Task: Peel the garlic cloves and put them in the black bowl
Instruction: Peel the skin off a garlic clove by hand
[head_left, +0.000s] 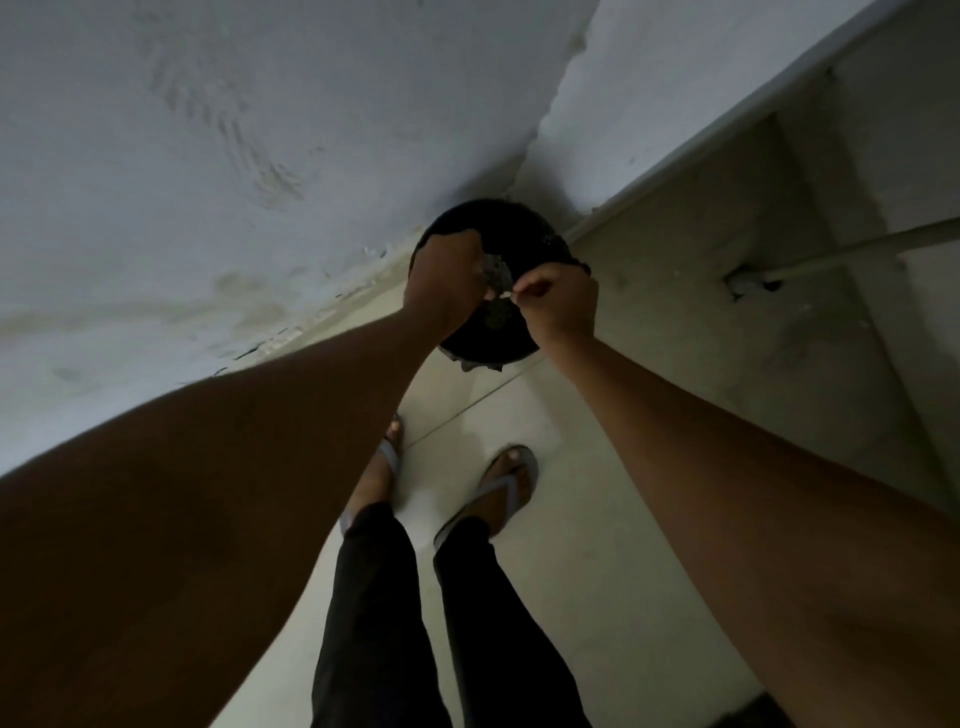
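Both my arms reach down over a black round container (511, 228) that stands on the floor in the wall corner; its rim looks ragged, like a bag liner. My right hand (560, 304) pinches a small pale garlic clove (502, 295) above the container's opening. My left hand (445, 283) has its fingers curled in toward the same clove from the left. What lies under its fingertips is mostly hidden. Greyish scraps (496, 273) show inside the container between the hands. The light is dim.
A white plastered wall (208, 182) runs along the left. A pale cabinet or shelf unit (810, 218) with a rod (857, 249) stands to the right. My feet in sandals (506, 483) stand on a light tiled floor (571, 545) just short of the container.
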